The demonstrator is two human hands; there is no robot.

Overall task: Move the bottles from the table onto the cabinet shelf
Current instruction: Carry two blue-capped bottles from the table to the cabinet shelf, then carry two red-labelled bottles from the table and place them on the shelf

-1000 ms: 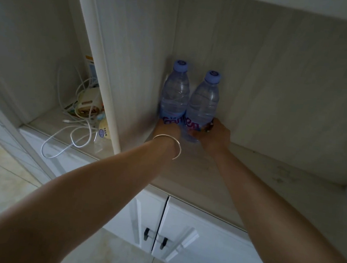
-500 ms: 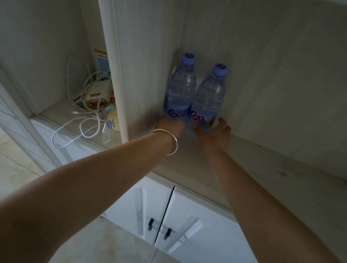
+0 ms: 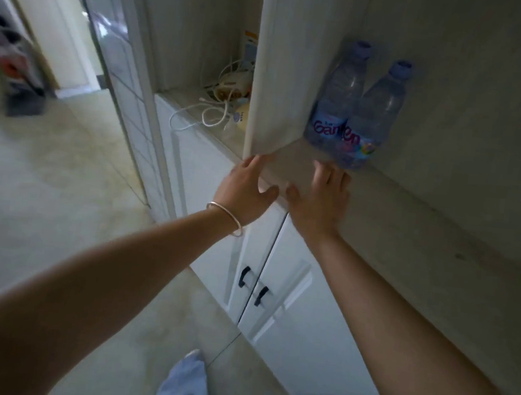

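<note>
both hands [image 3: 247, 186] [image 3: 319, 203] released bottles [image 3: 350, 107], fingers spread, drawn back

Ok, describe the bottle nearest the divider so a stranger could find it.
Find the upright divider panel splitting the cabinet shelf. Two clear, blue-capped bottles stand touching just to its right. Yours is the left bottle, against the panel, set deeper than the right bottle.

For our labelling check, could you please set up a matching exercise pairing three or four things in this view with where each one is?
Things:
1. two bottles
2. white cable
3. bracelet
4. black handles

Places:
A. on the lower cabinet doors
B. on the left wrist
C. upright in the shelf corner, right of the divider
D. in the compartment left of the divider

Pairs: 1-C, 2-D, 3-B, 4-A
</note>
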